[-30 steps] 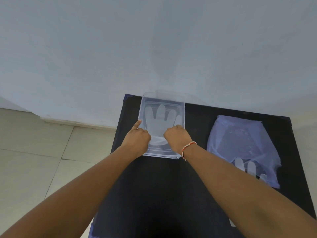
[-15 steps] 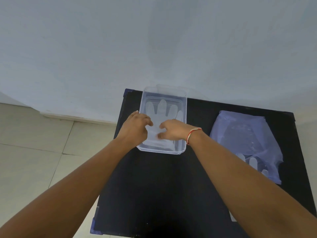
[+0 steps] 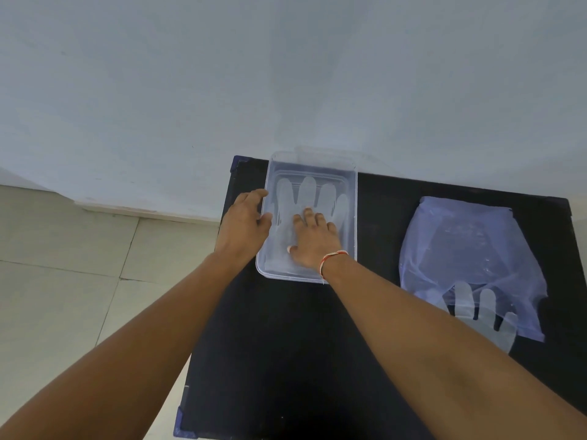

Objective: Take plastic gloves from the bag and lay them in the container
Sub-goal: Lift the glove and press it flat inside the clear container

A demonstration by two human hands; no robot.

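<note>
A clear rectangular container [image 3: 352, 201] stands at the far left of the black table. A translucent plastic glove [image 3: 307, 193] lies flat inside it, fingers pointing away from me. My right hand [image 3: 313, 238] rests flat on the glove's palm, fingers spread, wearing a red and white wrist thread. My left hand [image 3: 246, 222] grips the container's left wall, thumb over the rim. To the right lies a bluish plastic bag [image 3: 470, 249], with another glove [image 3: 479, 315] sticking out of its near opening.
The black table [image 3: 286, 360] stands against a pale wall [image 3: 286, 74]. Its left edge drops to a tiled floor [image 3: 63, 281]. Bare black surface lies between the container and the bag and along the near side.
My right hand has gone from pinching the glove's cuff to lying flat on it with fingers spread. My left hand has shifted from inside the container to its left wall.
</note>
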